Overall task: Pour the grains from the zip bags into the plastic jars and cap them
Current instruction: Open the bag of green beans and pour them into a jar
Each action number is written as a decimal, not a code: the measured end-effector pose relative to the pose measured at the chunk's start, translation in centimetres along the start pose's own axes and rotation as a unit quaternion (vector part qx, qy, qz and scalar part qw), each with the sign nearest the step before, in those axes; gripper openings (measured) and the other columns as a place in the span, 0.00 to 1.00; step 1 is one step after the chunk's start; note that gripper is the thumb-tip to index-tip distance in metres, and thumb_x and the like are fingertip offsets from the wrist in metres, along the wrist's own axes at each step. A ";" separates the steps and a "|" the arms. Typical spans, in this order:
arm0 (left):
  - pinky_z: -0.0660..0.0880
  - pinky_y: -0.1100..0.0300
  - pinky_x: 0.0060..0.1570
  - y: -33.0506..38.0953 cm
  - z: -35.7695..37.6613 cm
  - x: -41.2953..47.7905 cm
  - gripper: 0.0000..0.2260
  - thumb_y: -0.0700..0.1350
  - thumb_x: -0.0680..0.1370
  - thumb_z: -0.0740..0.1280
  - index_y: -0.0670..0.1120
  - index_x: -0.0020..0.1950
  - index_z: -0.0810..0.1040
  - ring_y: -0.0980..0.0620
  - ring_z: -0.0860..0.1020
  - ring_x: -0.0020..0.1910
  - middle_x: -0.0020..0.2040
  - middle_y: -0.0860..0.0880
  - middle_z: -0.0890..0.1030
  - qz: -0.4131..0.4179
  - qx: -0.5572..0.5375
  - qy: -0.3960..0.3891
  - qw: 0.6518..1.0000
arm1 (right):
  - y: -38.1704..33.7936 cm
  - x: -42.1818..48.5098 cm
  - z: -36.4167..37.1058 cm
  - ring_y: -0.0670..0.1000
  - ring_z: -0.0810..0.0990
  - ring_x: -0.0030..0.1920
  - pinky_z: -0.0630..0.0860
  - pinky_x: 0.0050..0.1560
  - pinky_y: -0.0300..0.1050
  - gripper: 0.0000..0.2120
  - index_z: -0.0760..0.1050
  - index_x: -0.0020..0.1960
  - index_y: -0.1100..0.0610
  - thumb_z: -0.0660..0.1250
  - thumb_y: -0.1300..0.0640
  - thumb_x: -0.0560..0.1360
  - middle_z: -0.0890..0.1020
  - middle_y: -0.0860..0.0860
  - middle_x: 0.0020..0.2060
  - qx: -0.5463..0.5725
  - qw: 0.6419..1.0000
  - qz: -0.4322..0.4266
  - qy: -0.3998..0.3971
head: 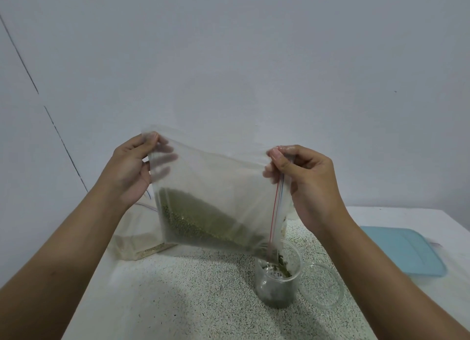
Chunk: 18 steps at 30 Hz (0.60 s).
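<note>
Speckled tabletop (190, 288) lies below; our left hand (129, 166) and right hand (310, 182) each pinch a corner of the zip bag (216, 177), tipping green grains (198, 217) into the jar (277, 283) at five o'clock. Next, we'd probably raise the left corner higher.

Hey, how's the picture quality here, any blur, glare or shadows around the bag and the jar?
Head view: light is soft and even, with no strong glare. Head view: the bag and the grains pouring into the jar are smeared by motion. Head view: soft shadows lie on the mat under the bag; the wall line at left leans, probably wide-angle distortion.
</note>
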<state>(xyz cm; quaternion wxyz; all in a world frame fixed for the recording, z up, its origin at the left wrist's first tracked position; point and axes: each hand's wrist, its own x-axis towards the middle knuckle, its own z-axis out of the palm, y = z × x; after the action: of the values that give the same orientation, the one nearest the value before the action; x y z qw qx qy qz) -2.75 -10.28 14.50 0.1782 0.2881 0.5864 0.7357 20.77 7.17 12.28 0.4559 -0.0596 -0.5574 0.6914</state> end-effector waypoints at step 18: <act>0.76 0.51 0.49 -0.3 0.0 -0.2 0.11 0.46 0.84 0.64 0.48 0.44 0.81 0.50 0.86 0.45 0.42 0.49 0.83 -0.005 0.000 -0.005 1.000 | -0.1 -0.1 -0.1 0.55 0.82 0.35 0.74 0.37 0.44 0.06 0.83 0.45 0.63 0.74 0.61 0.71 0.83 0.54 0.35 -0.001 1.000 -0.003 0.002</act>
<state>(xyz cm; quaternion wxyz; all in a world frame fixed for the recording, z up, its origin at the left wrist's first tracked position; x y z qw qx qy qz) -2.62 -10.29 14.16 0.1852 0.2885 0.5869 0.7335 20.96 7.17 12.27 0.4592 -0.0598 -0.5573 0.6892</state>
